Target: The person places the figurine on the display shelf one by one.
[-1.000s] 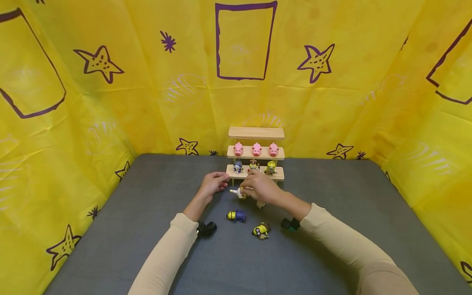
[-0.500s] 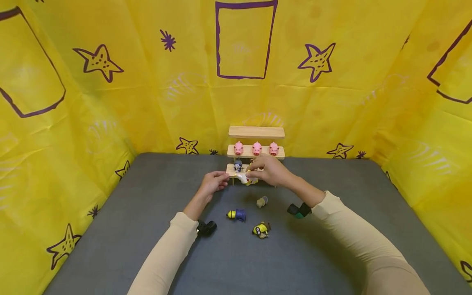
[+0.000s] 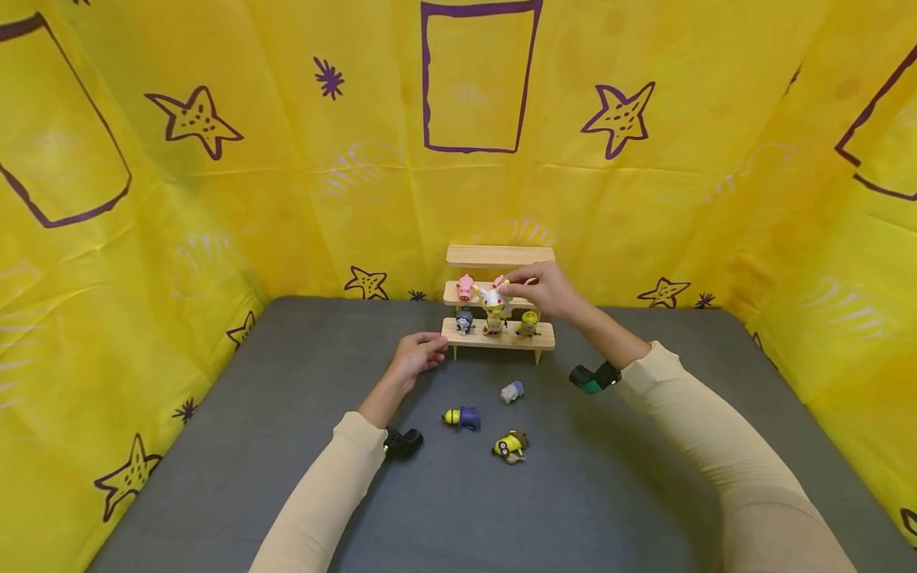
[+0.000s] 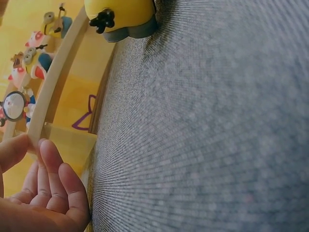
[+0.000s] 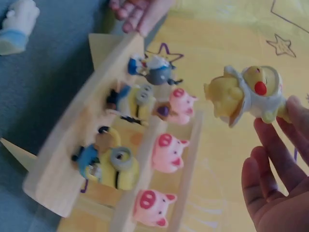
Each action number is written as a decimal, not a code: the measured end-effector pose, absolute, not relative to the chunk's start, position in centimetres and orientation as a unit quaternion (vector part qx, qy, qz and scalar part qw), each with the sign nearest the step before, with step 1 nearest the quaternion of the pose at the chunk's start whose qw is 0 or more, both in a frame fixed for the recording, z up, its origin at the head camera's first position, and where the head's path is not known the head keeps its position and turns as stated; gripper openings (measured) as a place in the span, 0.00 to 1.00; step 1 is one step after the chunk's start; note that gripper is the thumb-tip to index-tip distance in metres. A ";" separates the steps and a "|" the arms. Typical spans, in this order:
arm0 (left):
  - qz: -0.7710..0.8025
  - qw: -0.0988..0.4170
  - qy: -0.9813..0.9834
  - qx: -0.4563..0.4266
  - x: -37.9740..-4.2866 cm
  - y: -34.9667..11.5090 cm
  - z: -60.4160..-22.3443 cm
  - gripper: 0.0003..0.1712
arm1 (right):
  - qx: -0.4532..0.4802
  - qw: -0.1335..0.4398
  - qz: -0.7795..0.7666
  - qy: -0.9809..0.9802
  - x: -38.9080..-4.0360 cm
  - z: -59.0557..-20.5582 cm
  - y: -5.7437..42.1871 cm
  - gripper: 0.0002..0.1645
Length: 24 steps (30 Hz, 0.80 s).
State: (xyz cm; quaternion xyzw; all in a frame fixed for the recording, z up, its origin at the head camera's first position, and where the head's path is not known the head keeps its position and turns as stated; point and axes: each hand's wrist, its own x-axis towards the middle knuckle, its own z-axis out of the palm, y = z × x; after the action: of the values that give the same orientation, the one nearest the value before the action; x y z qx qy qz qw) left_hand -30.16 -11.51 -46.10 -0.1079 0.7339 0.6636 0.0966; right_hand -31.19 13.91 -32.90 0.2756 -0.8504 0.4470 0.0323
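A white-and-yellow figure (image 5: pixel 264 101) is pinched at its upper end between the thumb and fingers of the right hand (image 3: pixel 548 288); it is held clear of the shelves, just left of those fingers in the head view. By the thumb and fingers of the left hand (image 3: pixel 415 356), the near end of the lowest shelf (image 3: pixel 474 337) is gripped.

On that shelf three figures are seated in a row: a grey-headed figure (image 3: pixel 465 322) nearest the left fingers, then a goggled figure (image 5: pixel 137 100), then a yellow-headed figure (image 5: pixel 118 166) below the right fingers. Three pink pigs (image 5: pixel 168 152) are carried on the shelf above, beside the right fingers.

Closer to the wearer than both sets of fingers, a small pale figure (image 3: pixel 512 392), a blue-and-yellow figure (image 3: pixel 462 418) and a yellow figure (image 3: pixel 510 447) are laid on the grey counter (image 3: pixel 322 493).
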 end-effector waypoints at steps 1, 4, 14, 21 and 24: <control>0.663 0.095 0.734 -0.108 -30.1 -11.5 -46.0 0.18 | 0.268 0.036 0.456 -0.848 -31.4 -32.7 13.8 0.11; 0.663 0.093 0.735 -0.106 -30.0 -11.6 -45.9 0.18 | 0.252 0.048 0.466 -0.847 -32.0 -32.0 13.7 0.12; 0.670 0.091 0.729 -0.103 -30.1 -11.7 -46.1 0.17 | 0.188 0.076 0.511 -0.835 -34.3 -30.6 12.4 0.17; 0.675 0.090 0.726 -0.097 -30.5 -11.7 -46.3 0.18 | 0.134 0.055 0.567 -0.811 -36.3 -30.8 11.3 0.18; 0.673 0.090 0.728 -0.097 -30.5 -11.7 -46.4 0.18 | 0.120 0.049 0.584 -0.801 -37.2 -31.1 10.6 0.20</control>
State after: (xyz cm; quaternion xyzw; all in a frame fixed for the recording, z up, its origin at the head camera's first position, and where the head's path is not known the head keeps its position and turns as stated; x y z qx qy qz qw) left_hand -30.46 -11.66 -46.37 -0.0972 0.7279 0.6728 0.0901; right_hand -37.22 10.61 -31.14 0.1196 -0.8011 0.5844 0.0486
